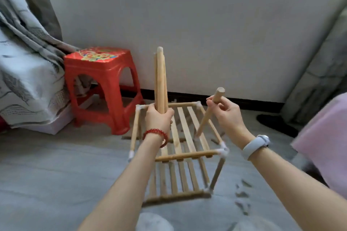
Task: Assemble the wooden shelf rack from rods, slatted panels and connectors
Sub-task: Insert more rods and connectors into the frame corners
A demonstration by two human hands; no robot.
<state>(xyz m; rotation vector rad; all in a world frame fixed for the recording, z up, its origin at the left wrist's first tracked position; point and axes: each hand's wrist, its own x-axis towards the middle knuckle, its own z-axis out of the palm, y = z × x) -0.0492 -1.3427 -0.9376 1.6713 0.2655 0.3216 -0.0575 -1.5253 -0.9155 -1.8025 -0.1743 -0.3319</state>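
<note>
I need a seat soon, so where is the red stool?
In the head view the red stool stands on the floor at left, against the white wall, between the patterned curtain and the half-built wooden rack.

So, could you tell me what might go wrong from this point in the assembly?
The left hand grips a bundle of rods upright by the bottom ends, so they could tip or slip loose. The right hand angles a single rod down over the top panel; it may miss the white corner connector and knock the rack sideways.
</note>
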